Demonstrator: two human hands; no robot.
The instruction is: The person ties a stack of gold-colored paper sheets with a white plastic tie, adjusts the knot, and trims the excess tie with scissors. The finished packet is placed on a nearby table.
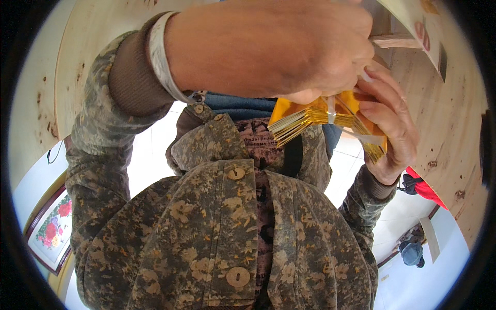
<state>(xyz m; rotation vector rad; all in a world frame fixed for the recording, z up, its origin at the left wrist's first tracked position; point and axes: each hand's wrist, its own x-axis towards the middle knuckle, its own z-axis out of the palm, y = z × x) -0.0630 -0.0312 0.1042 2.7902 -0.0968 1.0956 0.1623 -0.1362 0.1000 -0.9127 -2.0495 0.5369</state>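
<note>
A dark-framed floral picture (47, 231) showed at far left, near the knotted, pale wood tabletop (72, 77). Past a ribbed brown cuff (135, 77) and a whitish wristband (161, 57), the left hand (315, 49) was curled over the upper edge of the gold bundle (302, 123); its fingertips were hidden, so its grip could not be determined. The bundle, thin glossy sheets bent and fanned, was crossed by a pale strip (331, 110). The right hand (397, 124) was clamped on its right end.

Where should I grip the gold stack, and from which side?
Probably at the pale band crossing the gold stack, from the picture's lower side: layers gather there but fan out leftward, while the left hand covers the top and the right hand holds the right end.
</note>
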